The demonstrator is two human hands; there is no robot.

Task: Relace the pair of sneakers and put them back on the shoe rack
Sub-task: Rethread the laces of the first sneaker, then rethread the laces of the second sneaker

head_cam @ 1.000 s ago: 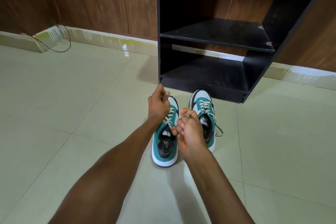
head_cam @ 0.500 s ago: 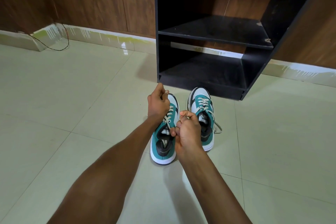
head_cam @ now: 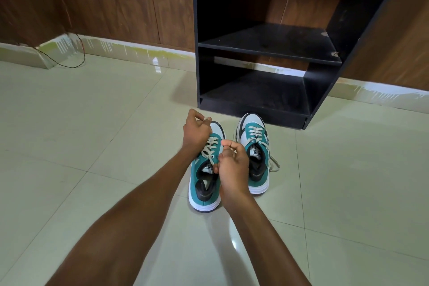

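A single head-worn wide-angle camera looks forward and steeply down along both bare forearms, close above the pale glossy tiled floor [head_cam: 92, 146], facing the black open-fronted wooden shoe rack [head_cam: 255, 109] near ahead.

Teal-white sneakers [head_cam: 254, 153] upright before black shoe rack [head_cam: 255, 109]

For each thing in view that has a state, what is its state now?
Left teal-and-white sneaker: on the floor, lace being worked.
Right teal-and-white sneaker: on the floor, laced, lace ends loose beside it.
Black wooden shoe rack: visible shelves hold no shoes.
Left hand: closed, pinching a lace end.
Right hand: closed on the lace.
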